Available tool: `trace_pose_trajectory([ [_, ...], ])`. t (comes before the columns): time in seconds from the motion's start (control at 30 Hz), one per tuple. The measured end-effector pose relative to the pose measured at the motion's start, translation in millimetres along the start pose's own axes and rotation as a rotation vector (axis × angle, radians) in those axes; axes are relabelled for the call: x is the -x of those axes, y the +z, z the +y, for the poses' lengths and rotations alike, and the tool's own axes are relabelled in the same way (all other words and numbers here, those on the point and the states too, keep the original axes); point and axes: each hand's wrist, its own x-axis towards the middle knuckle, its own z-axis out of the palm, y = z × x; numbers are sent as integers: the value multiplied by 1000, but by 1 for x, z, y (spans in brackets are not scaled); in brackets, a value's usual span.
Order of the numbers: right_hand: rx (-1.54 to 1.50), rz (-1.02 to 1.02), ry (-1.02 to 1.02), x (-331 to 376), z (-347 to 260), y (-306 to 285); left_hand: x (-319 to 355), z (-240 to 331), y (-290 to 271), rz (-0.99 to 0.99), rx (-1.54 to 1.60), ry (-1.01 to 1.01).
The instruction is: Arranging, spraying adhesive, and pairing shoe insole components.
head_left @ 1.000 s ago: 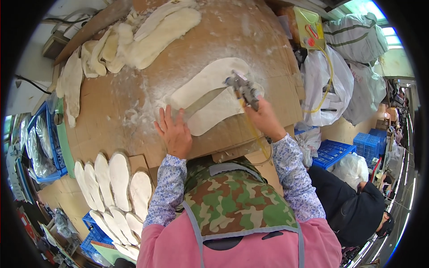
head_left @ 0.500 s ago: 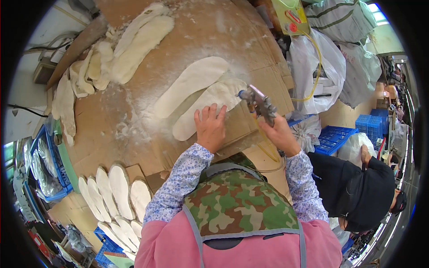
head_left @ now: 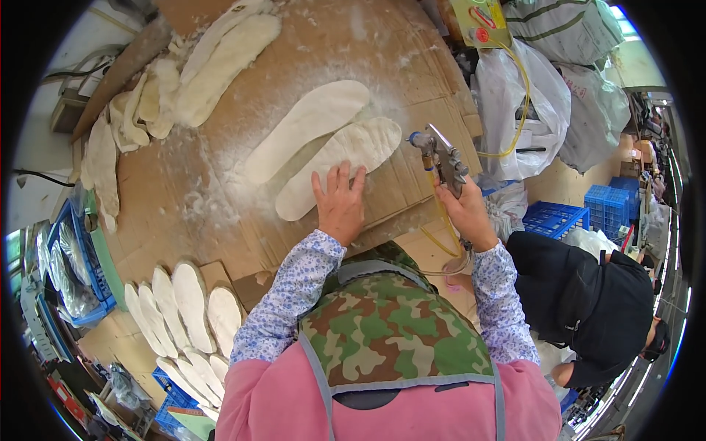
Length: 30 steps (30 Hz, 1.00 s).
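Two cream fleecy insoles lie side by side on a cardboard-covered table. My left hand rests its spread fingers on the near insole, at its lower edge. Beyond it is the far insole, which neither hand touches. To the right, my right hand grips a metal spray gun with a blue nozzle end. The gun is raised just off the near insole's right tip. A yellow hose hangs below the gun. Whether anything is spraying I cannot tell.
More fleecy insoles are piled at the table's far left. Several pale insoles stand in rows at lower left. White plastic bags and a yellow container are at far right. Behind a blue crate, a person in black bends over.
The spray gun and my right hand have moved right, away from the near insole's tip. My left hand stays on that insole. At the right, the person in black has shifted.
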Motion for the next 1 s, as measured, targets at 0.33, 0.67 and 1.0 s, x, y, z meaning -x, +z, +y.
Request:
trace_pose_trajectory([
  [0.33, 13, -86, -29, 8, -22, 18, 17, -6, -2, 38, 44, 9],
  [0.67, 64, -135, -77, 11, -38, 37, 37, -17, -16, 26, 94, -55],
  [1.0, 78, -257, -52, 15, -48, 61, 66, -37, -26, 59, 81, -95],
])
